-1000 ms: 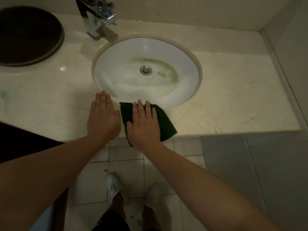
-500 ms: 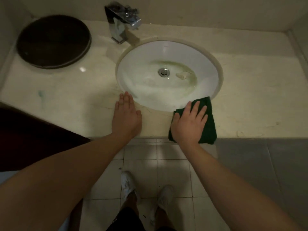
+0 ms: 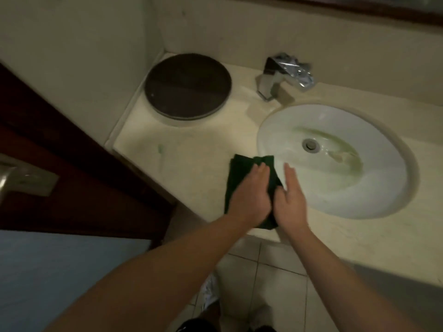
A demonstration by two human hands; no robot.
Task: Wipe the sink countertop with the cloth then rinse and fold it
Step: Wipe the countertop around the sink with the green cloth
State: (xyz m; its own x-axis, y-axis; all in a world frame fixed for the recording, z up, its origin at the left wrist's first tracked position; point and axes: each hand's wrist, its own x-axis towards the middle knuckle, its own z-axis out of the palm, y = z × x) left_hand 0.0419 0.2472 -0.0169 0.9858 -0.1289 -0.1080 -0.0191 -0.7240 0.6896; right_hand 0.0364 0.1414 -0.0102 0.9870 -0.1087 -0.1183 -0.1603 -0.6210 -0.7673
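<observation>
The left hand (image 3: 249, 195) lies palm down, fingers straight and together. The right hand (image 3: 291, 197) is flat close beside it, fingers straight, thumb sides meeting. The left arm (image 3: 155, 279) and right arm (image 3: 347, 276), both bare, stretch forward and converge.

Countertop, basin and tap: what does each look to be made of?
Countertop: probably polished stone or marble; cream, smooth, with a slight sheen. Basin: likely glazed white ceramic, going by its glossy, even surface. Tap: chromed metal, judging by its mirror-like reflections.

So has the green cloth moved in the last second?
Yes. The cloth slid from the basin's front-right rim to its front-left side, now under the left hand.
</observation>
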